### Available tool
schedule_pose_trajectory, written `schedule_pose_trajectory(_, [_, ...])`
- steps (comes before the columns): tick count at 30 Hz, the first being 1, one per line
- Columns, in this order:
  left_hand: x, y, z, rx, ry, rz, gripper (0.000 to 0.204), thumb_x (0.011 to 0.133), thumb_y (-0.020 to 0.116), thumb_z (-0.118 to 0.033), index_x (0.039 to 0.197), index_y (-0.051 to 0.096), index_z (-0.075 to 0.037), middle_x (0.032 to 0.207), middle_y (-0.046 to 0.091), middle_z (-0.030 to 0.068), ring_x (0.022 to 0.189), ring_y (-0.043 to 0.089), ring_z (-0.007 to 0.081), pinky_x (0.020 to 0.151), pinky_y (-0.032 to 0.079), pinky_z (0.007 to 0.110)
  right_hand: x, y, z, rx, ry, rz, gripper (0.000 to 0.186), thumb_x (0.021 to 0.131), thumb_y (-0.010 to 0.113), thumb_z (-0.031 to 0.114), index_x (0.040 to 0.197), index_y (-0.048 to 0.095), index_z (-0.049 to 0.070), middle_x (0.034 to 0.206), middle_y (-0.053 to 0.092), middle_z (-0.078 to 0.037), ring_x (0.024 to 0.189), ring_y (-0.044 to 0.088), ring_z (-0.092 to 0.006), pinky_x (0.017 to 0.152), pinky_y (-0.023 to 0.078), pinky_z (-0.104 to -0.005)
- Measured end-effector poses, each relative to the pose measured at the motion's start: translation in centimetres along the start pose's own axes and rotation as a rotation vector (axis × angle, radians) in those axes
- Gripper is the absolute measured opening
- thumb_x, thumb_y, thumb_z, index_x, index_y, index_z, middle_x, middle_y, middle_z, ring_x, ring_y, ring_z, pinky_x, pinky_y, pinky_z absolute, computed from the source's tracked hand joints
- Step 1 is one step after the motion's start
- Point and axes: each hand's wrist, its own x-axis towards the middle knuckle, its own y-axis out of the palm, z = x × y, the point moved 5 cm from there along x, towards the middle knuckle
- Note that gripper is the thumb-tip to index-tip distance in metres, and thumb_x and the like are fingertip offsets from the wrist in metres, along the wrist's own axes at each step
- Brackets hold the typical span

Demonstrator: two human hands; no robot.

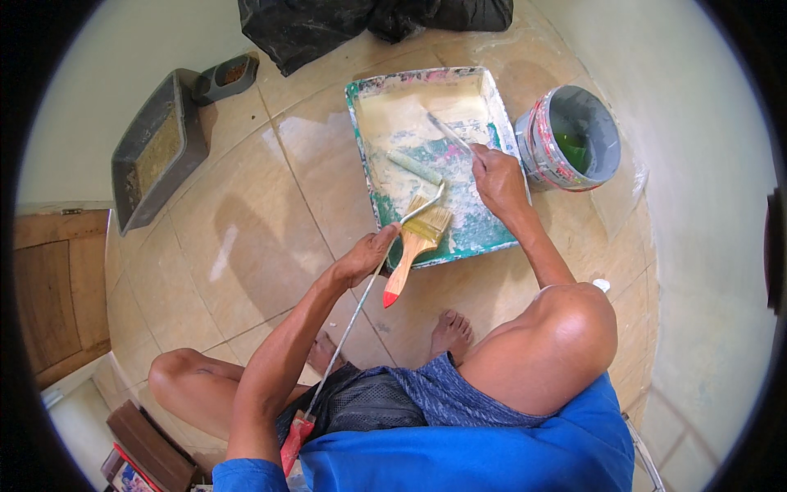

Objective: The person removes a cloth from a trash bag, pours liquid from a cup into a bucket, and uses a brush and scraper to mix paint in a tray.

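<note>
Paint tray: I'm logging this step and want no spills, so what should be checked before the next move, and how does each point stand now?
1. Left hand grips the long roller handle: ok.
2. Roller sleeve lies inside the paint tray, not on the floor tiles: ok.
3. Right hand holds a thin stick over the tray: ok.
4. Flat paintbrush rests across the tray's near rim with its red-tipped handle hanging over the floor: not ok.
5. Open paint bucket stands upright beside the tray: ok.
6. Paint level in the bucket: cannot tell.
</note>
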Motion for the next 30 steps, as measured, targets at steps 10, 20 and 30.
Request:
schedule_pose_trajectory(10, [0.8, -0.3, 1.3, 0.001, -0.062, 0.082, 0.069, 0.083, 0.035, -0.057, 0.114, 0.045, 0.003, 0.099, 0.054, 0.0119, 0.078, 0.054, 0.0172, 0.061, 0.048, 0.030, 1.6, 0.0, 0.8, -0.196, -0.080, 0.058, 0.024, 0.076, 0.049, 0.011, 0.098, 0.059, 0.004, 0.069, 0.054, -0.019, 0.065, 0.055, -0.0354, 0.060, 0.044, -0.0419])
schedule_pose_trajectory(20, [1.0, -0.2, 1.3, -0.020, -0.049, 0.090, 0.069, 0.084, 0.034, -0.058, 0.114, 0.045, 0.003, 0.100, 0.054, 0.0121, 0.080, 0.054, 0.0171, 0.064, 0.048, 0.031, 1.6, 1.0, 1.9, -0.052, -0.169, 0.060, 0.025, 0.078, 0.049, 0.013, 0.099, 0.059, 0.005, 0.074, 0.055, -0.018, 0.069, 0.055, -0.0344, 0.063, 0.045, -0.0406])
schedule_pose_trajectory(30, [0.8, -0.3, 1.1, -0.053, -0.049, 0.135, 0.066, 0.084, 0.035, -0.056, 0.112, 0.046, 0.003, 0.093, 0.056, 0.0096, 0.075, 0.054, 0.0148, 0.062, 0.048, 0.030, 2.4, 1.8, 2.9, -0.055, -0.183, 0.098, 0.023, 0.079, 0.046, 0.014, 0.093, 0.059, 0.002, 0.072, 0.056, -0.020, 0.069, 0.056, -0.0350, 0.062, 0.045, -0.0416])
